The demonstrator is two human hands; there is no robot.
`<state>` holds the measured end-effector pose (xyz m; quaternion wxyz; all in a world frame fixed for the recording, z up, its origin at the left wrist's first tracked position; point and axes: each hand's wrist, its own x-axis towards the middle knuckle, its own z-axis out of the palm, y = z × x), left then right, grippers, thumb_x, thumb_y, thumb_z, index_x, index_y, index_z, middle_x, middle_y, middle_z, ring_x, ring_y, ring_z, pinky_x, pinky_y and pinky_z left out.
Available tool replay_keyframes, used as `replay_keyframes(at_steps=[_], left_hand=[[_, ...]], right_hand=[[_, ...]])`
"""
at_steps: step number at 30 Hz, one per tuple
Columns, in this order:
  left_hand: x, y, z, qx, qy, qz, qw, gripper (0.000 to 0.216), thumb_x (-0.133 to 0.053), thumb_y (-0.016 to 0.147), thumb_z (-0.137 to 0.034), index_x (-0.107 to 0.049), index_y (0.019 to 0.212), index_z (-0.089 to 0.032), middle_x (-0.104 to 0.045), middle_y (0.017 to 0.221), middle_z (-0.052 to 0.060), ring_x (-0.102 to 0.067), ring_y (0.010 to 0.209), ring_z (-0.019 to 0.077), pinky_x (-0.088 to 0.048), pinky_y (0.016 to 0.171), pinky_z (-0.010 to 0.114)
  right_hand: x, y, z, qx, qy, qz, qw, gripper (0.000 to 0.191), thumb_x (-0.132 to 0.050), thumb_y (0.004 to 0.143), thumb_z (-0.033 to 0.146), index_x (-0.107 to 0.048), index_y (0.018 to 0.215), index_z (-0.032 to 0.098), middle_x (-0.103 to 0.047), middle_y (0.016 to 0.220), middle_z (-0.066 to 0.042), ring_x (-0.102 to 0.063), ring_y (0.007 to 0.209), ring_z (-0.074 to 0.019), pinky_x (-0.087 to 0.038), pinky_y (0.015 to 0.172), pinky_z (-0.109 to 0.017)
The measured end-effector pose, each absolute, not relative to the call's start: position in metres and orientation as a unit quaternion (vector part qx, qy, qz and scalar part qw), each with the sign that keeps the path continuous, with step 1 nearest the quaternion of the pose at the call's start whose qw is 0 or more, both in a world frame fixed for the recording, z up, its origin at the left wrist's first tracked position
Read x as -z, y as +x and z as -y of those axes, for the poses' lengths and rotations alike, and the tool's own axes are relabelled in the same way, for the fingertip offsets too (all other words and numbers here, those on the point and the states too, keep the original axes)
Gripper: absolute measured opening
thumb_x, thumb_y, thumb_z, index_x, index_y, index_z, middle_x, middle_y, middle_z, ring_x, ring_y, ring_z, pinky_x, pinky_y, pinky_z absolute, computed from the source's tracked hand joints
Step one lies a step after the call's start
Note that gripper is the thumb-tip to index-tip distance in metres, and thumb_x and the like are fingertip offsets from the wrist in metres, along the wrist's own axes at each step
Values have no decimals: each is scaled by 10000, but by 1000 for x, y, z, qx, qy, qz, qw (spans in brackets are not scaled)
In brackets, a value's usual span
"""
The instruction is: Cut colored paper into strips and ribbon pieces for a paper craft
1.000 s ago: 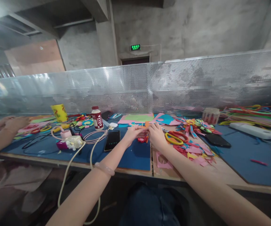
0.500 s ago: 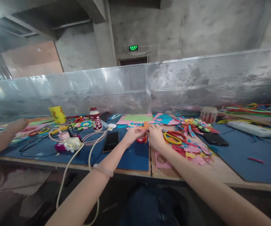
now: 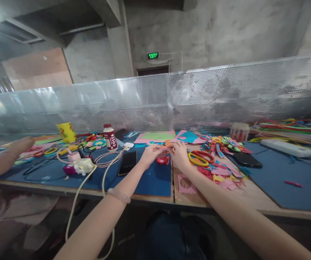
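My left hand (image 3: 150, 154) and my right hand (image 3: 179, 155) meet over the blue mat (image 3: 155, 178), both pinched on a small pink and orange paper piece (image 3: 165, 146) held between them. A red object (image 3: 163, 160) lies on the mat just under my fingers. Yellow and red scissors (image 3: 200, 158) rest right of my right hand. A black phone (image 3: 127, 162) lies left of my left hand. A pale bracelet (image 3: 119, 195) circles my left wrist.
Paper scraps (image 3: 223, 173) and a paper bow (image 3: 223, 143) lie at the right, beside a second phone (image 3: 246, 159). A Costa bottle (image 3: 110, 137), yellow cup (image 3: 66, 131), white cable (image 3: 85, 180) and another person's arm (image 3: 6, 155) are on the left. A perforated metal screen (image 3: 171, 97) backs the table.
My hands stay together on the paper piece, shifted only slightly. The other person's hand at the left moved a little farther left.
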<state>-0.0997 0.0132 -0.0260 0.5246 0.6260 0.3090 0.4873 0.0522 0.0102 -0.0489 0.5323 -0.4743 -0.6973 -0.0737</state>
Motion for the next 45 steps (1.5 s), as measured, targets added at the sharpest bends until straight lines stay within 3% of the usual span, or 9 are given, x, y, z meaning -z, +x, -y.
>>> replay_keyframes(at_steps=[4, 8, 12, 17, 30, 45], left_hand=[[25, -101, -16, -514, 602, -306, 528, 236, -685, 686, -303, -636, 828, -120, -705, 849, 97, -661, 819, 210, -480, 849, 390], [26, -102, -19, -536, 583, -316, 522, 223, -695, 668, -263, -628, 824, -119, -697, 821, 93, -654, 812, 209, -500, 798, 385], [26, -102, -18, -542, 582, -323, 513, 223, -715, 636, -265, -649, 793, -121, -679, 784, 68, -635, 811, 200, -511, 730, 344], [26, -101, -16, -532, 589, -318, 518, 235, -730, 610, -270, -667, 777, -118, -678, 761, 56, -629, 776, 174, -486, 764, 320], [25, -99, -16, -524, 591, -309, 530, 229, -727, 617, -277, -688, 780, -120, -685, 762, 55, -620, 735, 146, -455, 781, 292], [25, -99, -14, -526, 589, -302, 534, 252, -736, 598, -271, -678, 788, -116, -681, 779, 57, -620, 756, 163, -457, 771, 305]], right_hand=[[49, 54, -14, -14, -479, 665, 572, 257, -618, 730, 305, -607, 919, 131, -602, 930, -120, -524, 867, -232, -426, 739, -362], [47, 53, -12, -121, -467, 662, 573, 243, -594, 729, 364, -659, 784, 137, -662, 756, -71, -566, 651, -175, -441, 618, -298], [43, 52, -7, -189, -449, 651, 582, 273, -569, 726, 396, -679, 769, 150, -680, 746, -50, -578, 644, -162, -435, 601, -270], [37, 51, 1, -238, -444, 633, 587, 290, -575, 694, 415, -675, 716, 143, -665, 697, -37, -563, 628, -160, -405, 564, -256], [32, 53, 5, -273, -429, 630, 587, 322, -591, 676, 457, -634, 652, 139, -616, 614, -15, -527, 592, -141, -370, 549, -241], [33, 54, 4, -303, -420, 619, 591, 312, -630, 648, 448, -644, 651, 137, -646, 635, -28, -572, 640, -162, -412, 576, -249]])
